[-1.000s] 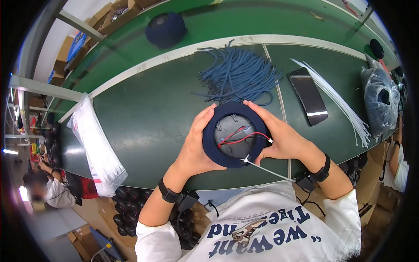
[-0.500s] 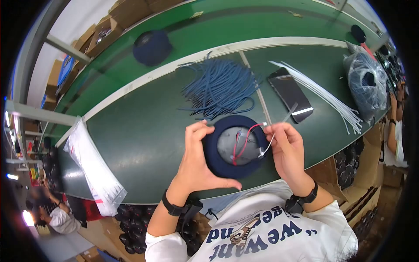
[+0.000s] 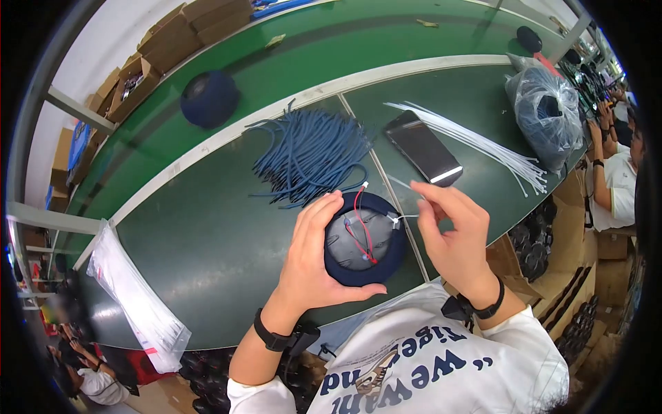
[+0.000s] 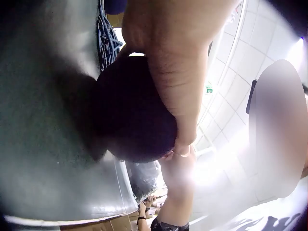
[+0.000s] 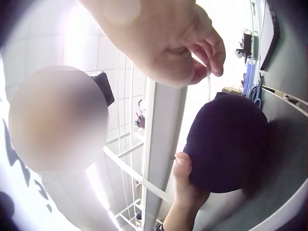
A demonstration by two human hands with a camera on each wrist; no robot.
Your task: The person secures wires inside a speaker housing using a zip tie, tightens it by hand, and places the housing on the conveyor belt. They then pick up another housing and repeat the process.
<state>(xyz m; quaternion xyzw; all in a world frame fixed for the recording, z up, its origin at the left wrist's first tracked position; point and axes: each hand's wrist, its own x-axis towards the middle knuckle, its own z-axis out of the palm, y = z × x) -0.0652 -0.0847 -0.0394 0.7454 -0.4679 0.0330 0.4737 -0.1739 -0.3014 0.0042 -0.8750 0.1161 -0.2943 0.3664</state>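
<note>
A round navy fabric-covered piece [image 3: 396,257] shows a dark grey inner face with red and black wires [image 3: 367,238] ending in a small white connector. My left hand [image 3: 307,259] grips its left side, the thumb along the near edge. A white cable tie's head [image 3: 395,222] sits at the ring's upper right. My right hand [image 3: 456,231] pinches the tie's strip between thumb and fingertips, to the right of the piece. In the right wrist view the strip [image 5: 209,86] runs down from the fingers to the dark cover [image 5: 228,144].
Blue cords [image 3: 310,152] lie in a pile beyond the piece. A phone [image 3: 423,148] and loose white ties [image 3: 483,141] are at the right, beside a plastic bag [image 3: 548,117]. Bagged ties [image 3: 138,303] lie left; another navy round piece [image 3: 209,100] stands on the green surface.
My right hand has left the ring's side and now pinches the tie strip. The round piece has turned, shifting the tie head from the near edge to the upper right. The view has shifted.
</note>
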